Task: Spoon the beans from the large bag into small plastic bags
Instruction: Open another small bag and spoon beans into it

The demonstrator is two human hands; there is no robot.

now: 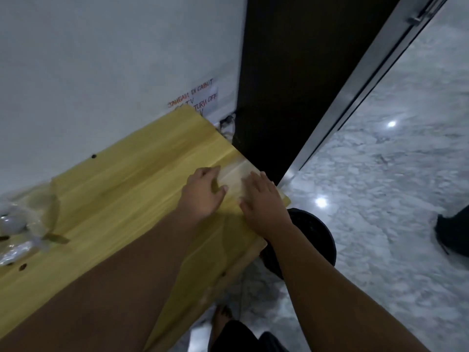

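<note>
A stack of small clear plastic bags [234, 176] lies flat near the right end of the yellow wooden table [127, 189]. My left hand [203, 191] rests on the left side of the stack with fingers bent, thumb toward the middle. My right hand [264, 204] lies flat on the right side of the stack, fingers straight. At the far left edge sits crumpled clear plastic, the large bag [28, 219], blurred. A few dark beans [22, 267] lie loose on the table near it. No spoon is visible.
A white wall [101, 72] runs behind the table, with a handwritten note [195, 97] on it. A dark door panel [291, 85] stands past the table's end. A round black stool [312, 240] sits below the table corner on the marble floor [393, 186].
</note>
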